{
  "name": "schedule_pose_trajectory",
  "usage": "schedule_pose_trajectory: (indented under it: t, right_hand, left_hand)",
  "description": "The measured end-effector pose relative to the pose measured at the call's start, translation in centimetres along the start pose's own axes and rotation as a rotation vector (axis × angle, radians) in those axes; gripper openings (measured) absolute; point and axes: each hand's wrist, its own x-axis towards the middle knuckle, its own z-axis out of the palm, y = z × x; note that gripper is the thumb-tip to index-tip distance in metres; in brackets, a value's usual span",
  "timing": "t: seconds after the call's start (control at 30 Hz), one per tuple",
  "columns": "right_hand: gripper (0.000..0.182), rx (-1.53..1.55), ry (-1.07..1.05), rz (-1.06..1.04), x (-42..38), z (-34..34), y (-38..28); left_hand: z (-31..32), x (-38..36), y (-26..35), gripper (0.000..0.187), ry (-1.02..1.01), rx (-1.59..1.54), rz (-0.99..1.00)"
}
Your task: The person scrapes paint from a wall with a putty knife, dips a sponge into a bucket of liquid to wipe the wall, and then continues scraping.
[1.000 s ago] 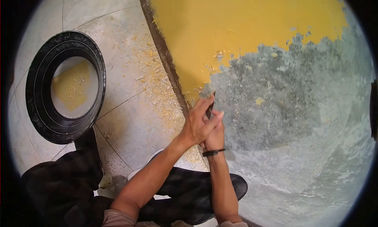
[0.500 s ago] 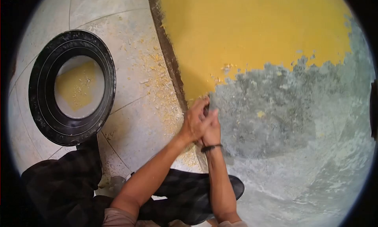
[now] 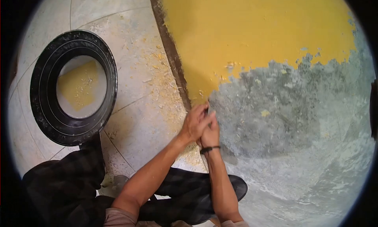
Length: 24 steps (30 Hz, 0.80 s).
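Note:
Both my hands are clasped together against the wall, low down by the dark skirting strip [image 3: 173,61]. My left hand [image 3: 193,124] lies over my right hand [image 3: 211,135], which wears a dark wristband. Between them they grip a small dark scraper [image 3: 207,109], almost wholly hidden by the fingers. Its tip rests at the ragged edge where yellow paint [image 3: 244,30] meets the bare grey scraped wall [image 3: 283,120].
A black rubber ring [image 3: 47,120] lies on the pale tiled floor at the left. Yellow paint flakes [image 3: 163,85] are strewn along the wall's foot. My crossed legs in dark trousers [image 3: 185,187] fill the bottom of the view.
My clasped hands have drawn a little downward, away from the paint's edge. The view has shifted slightly, so the ring and the wall sit further right.

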Motion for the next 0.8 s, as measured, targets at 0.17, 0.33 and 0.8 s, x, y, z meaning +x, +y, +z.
schedule_pose_trajectory:
  t: [0.17,0.33,0.8]
  right_hand:
    - [0.018,0.173,0.03,-0.012,1.4,0.2,0.2]
    - [0.024,-0.009,0.08,-0.32,0.3,0.6,3.1]
    - [0.026,0.265,0.025,-0.079,2.0,0.0,5.2]
  left_hand:
    - [0.1,1.0,-1.0,0.043,0.104,-0.008,0.048]
    - [0.1,-0.2,-0.8,0.044,0.026,-0.081,0.017]
    - [0.6,-0.1,-1.4,0.039,0.079,-0.139,0.003]
